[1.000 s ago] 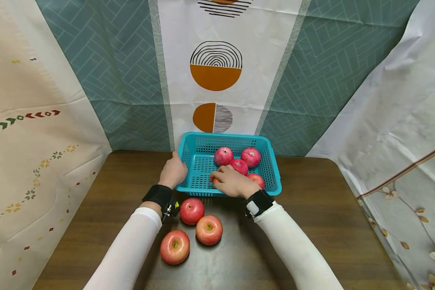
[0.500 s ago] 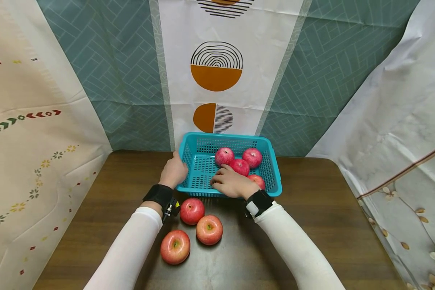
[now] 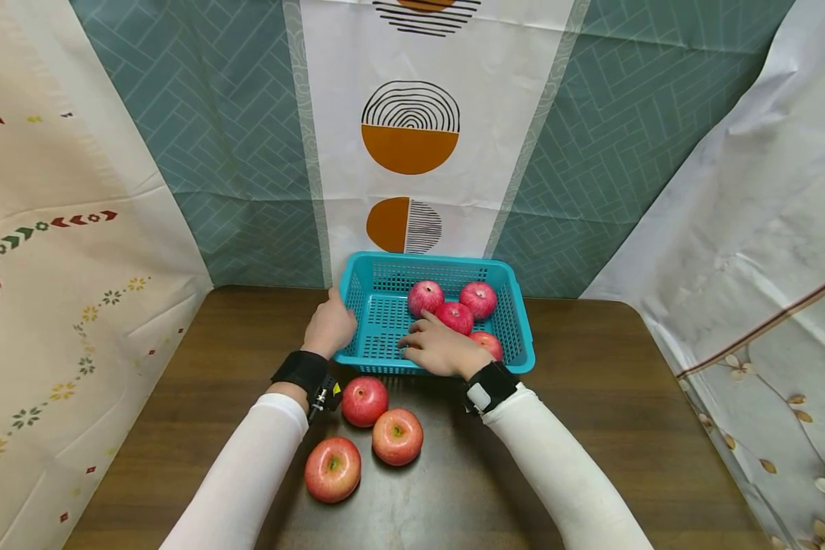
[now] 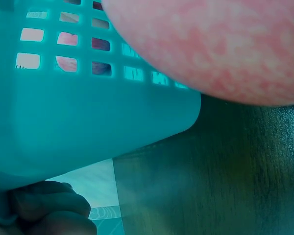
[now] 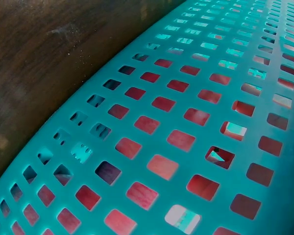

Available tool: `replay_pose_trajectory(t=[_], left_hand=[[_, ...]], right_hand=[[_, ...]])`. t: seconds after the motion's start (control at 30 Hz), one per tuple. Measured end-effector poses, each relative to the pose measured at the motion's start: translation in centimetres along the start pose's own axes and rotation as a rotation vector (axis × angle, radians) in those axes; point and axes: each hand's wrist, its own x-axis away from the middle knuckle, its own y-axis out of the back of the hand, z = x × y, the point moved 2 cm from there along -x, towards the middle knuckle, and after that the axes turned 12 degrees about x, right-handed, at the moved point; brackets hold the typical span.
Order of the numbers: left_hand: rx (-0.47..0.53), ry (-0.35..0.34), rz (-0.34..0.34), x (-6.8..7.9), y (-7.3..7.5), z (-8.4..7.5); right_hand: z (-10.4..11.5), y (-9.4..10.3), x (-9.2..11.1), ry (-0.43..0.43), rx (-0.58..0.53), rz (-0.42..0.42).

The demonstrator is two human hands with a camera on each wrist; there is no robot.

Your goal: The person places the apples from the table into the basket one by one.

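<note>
A blue-green plastic basket [image 3: 433, 260] with perforated walls stands at the back of the table. My left hand [image 3: 330, 327] grips its left rim; in the left wrist view the curled fingers [image 4: 54, 208] are tucked under the rim. My right hand [image 3: 443, 347] reaches over the front rim into the basket, fingers bent down over an apple that is almost wholly hidden beneath it. Several red apples lie in the right part, among them one at the back [image 3: 425, 297] and one beside the fingers [image 3: 454, 318]. The right wrist view shows red apples through the basket wall [image 5: 152, 127].
Three apples lie on the brown table [image 3: 591, 428] in front of the basket: one near the left wrist [image 3: 365, 401], one right of it [image 3: 397, 437] and one nearest me [image 3: 333, 469]. Patterned cloth [image 3: 412, 46] hangs behind and at both sides.
The right hand has settled slightly lower, and less of the apple under it shows than a second ago. The left hand stays on the rim.
</note>
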Motion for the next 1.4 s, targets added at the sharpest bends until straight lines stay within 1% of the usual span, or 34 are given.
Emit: replay_pose_trajectory(t=[0.2,0.27,0.37,0.47,0.6,0.7,0.77,0.83,0.9,0.97,1.03,1.07,1.1,1.13,1.17,1.23,1.3,1.33,1.4], left_hand=[[-0.004,-0.003,-0.005,-0.1,0.0,0.0],[-0.003,-0.005,-0.003,-0.1,0.0,0.0],[-0.002,-0.001,-0.002,-0.2,0.0,0.1],[0.007,0.010,0.003,-0.3,0.0,0.2],[0.017,0.019,0.008,-0.4,0.0,0.4],[0.015,0.021,0.008,-0.4,0.0,0.4],[0.012,0.020,0.010,-0.4,0.1,0.4],[0.013,0.017,0.013,-0.3,0.1,0.3],[0.013,0.012,0.014,-0.2,0.0,0.2],[0.017,0.005,0.014,-0.1,-0.1,0.1],[0.016,0.002,0.014,0.0,-0.2,0.1],[0.017,0.002,0.013,0.0,-0.2,0.1],[0.019,0.001,0.014,0.0,-0.2,0.1],[0.019,0.003,0.015,0.0,-0.2,0.1],[0.017,0.003,0.017,0.0,-0.3,0.1],[0.013,0.005,0.013,-0.1,-0.2,0.1],[0.010,0.006,0.009,-0.2,-0.2,0.2],[0.008,0.007,0.009,-0.3,-0.2,0.2],[0.006,0.010,0.009,-0.3,-0.2,0.2]], right_hand=[[-0.1,0.1,0.1,-0.014,-0.007,0.004],[0.0,0.2,0.1,-0.022,0.001,-0.007],[0.0,0.3,0.3,-0.029,0.025,-0.048],[0.1,0.5,0.8,-0.027,0.026,-0.108],[0.2,1.0,1.9,-0.030,-0.012,-0.165],[0.0,1.4,3.1,-0.041,-0.039,-0.184],[-0.3,1.9,4.1,-0.052,-0.056,-0.205],[-0.8,2.7,5.2,-0.069,-0.089,-0.248],[-1.7,3.7,6.4,-0.110,-0.117,-0.337],[-3.2,4.6,7.6,-0.190,-0.135,-0.475],[-5.2,4.9,8.7,-0.318,-0.155,-0.612],[-6.4,4.8,9.1,-0.393,-0.162,-0.652],[-7.5,4.6,9.6,-0.469,-0.177,-0.666],[-8.6,4.1,9.9,-0.537,-0.202,-0.657],[-9.6,3.6,10.1,-0.591,-0.233,-0.628],[-11.0,2.3,10.2,-0.658,-0.317,-0.512],[-11.7,1.1,10.1,-0.664,-0.406,-0.391],[-11.9,0.6,10.0,-0.659,-0.455,-0.349],[-11.9,-0.1,9.8,-0.654,-0.531,-0.307]])
